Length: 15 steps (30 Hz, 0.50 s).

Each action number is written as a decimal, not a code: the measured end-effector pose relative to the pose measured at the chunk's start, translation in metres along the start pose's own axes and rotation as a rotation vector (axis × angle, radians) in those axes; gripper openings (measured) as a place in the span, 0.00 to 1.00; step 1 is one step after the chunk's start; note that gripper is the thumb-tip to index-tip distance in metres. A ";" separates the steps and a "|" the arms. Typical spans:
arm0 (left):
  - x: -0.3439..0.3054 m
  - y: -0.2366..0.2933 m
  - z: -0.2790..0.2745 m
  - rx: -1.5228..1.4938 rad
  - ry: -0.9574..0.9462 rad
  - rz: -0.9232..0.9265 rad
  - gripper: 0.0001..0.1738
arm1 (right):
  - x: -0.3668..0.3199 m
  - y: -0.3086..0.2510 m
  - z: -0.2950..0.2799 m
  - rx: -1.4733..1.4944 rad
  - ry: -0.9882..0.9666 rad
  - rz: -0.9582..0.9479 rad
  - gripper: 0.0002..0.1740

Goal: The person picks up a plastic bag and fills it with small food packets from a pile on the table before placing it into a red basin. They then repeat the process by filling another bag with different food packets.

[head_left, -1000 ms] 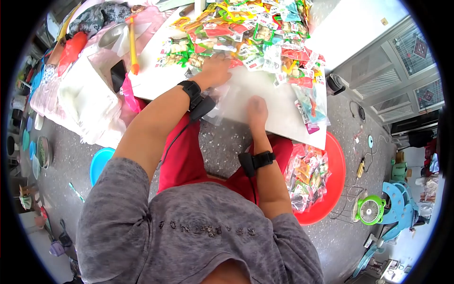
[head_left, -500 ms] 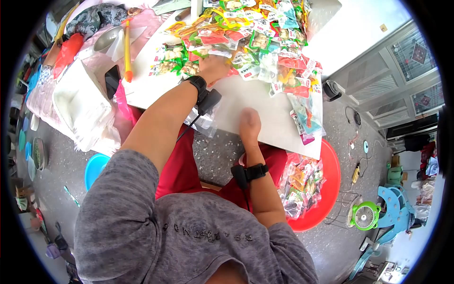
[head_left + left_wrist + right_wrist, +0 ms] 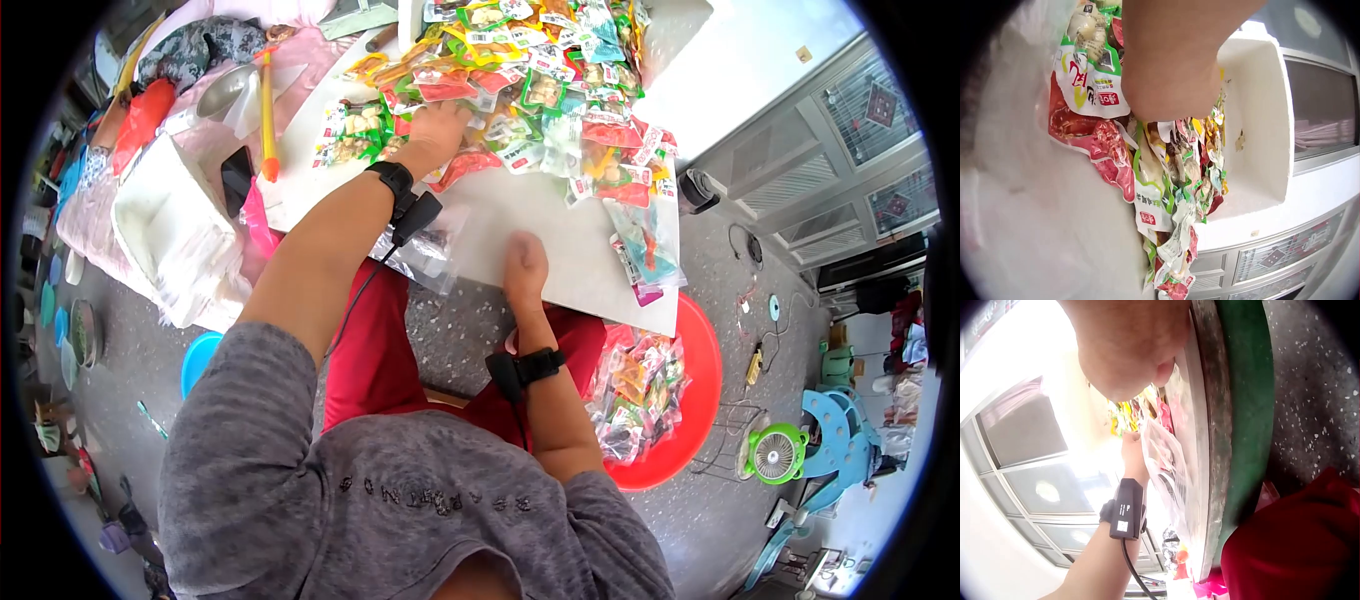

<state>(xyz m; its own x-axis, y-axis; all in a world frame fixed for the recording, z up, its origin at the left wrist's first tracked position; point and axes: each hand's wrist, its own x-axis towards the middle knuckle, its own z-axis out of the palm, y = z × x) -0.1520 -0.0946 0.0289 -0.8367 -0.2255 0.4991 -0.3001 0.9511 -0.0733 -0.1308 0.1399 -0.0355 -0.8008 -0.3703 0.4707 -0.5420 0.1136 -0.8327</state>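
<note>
My left hand reaches over the near left edge of a pile of food packets on the white table. Its fingers are hidden among the packets in the left wrist view, so I cannot tell whether they grip one. A red packet lies at the pile's edge close by that hand. Under the left wrist, a clear plastic bag lies at the table's front edge. My right hand rests idle near that edge, fingers loosely curled and holding nothing; it is nearest to the bare tabletop.
A red basin of packets stands on the floor at right. A clear bag with packets lies at the table's right corner. A white foam box stands behind the pile. At left are a yellow stick and a blue basin.
My left hand has shifted slightly left and away from me along the pile, leaving more of a red packet in sight. My right hand stays near the front edge.
</note>
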 end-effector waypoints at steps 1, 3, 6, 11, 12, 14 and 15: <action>0.004 -0.002 0.001 0.009 -0.068 -0.007 0.08 | -0.001 0.006 0.002 -0.007 0.010 -0.011 0.06; 0.011 -0.004 0.004 0.000 -0.111 0.027 0.07 | 0.000 0.005 0.001 0.008 0.009 0.001 0.06; 0.019 -0.004 0.001 0.061 0.041 0.123 0.07 | 0.000 0.001 -0.003 0.018 -0.032 0.024 0.06; 0.025 0.011 -0.040 -0.258 0.170 -0.060 0.04 | 0.001 0.000 -0.004 -0.096 -0.066 -0.009 0.07; 0.025 0.014 -0.047 -0.295 0.229 -0.045 0.04 | 0.002 0.002 -0.003 -0.044 -0.039 0.008 0.07; 0.019 0.026 -0.069 -0.365 0.339 -0.028 0.04 | -0.002 0.015 -0.001 0.061 0.000 0.050 0.07; 0.011 0.035 -0.081 -0.409 0.446 0.061 0.03 | -0.001 0.012 -0.002 0.311 -0.026 0.310 0.10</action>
<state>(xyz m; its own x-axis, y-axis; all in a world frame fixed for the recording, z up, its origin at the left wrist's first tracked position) -0.1349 -0.0471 0.1017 -0.5476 -0.1417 0.8247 0.0166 0.9835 0.1800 -0.1367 0.1438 -0.0454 -0.9046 -0.3862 0.1804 -0.1713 -0.0581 -0.9835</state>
